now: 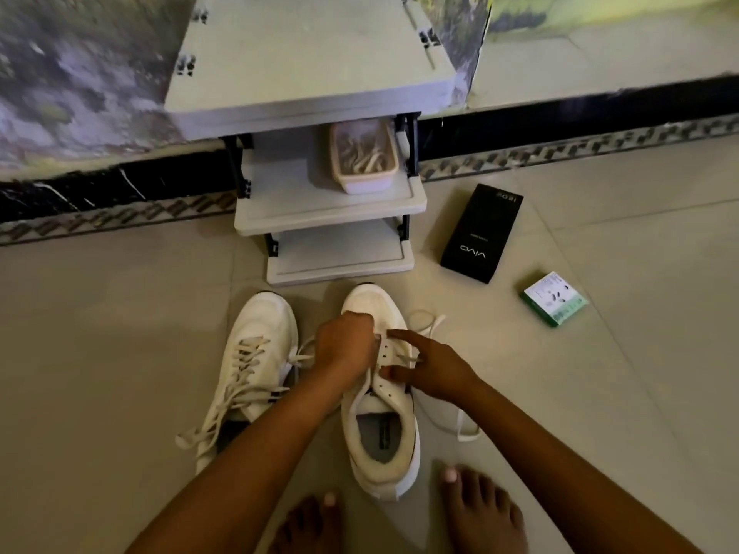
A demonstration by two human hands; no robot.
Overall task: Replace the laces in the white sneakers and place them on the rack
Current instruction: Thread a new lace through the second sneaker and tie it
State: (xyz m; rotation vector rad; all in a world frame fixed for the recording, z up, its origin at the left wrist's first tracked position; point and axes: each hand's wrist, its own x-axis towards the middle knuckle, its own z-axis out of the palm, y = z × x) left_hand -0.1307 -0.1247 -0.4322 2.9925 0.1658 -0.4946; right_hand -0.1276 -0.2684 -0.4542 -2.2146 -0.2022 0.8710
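Observation:
Two white sneakers stand on the tiled floor in front of a grey shoe rack [332,211]. The left sneaker [256,333] is laced, its lace ends trailing loose. The right sneaker [380,425] has open eyelets, and a white lace [432,325] loops out to its right. My left hand [346,347] is curled over the right sneaker's front eyelets and seems to pinch the lace there. My right hand [430,371] rests on the sneaker's right eyelet row, index finger stretched out, thumb pressing the tongue edge.
A beige tub [364,157] holding laces sits on the rack's middle shelf. A black phone box [482,233] and a small green-and-white box [554,299] lie on the floor to the right. My bare feet [480,509] are just behind the sneakers.

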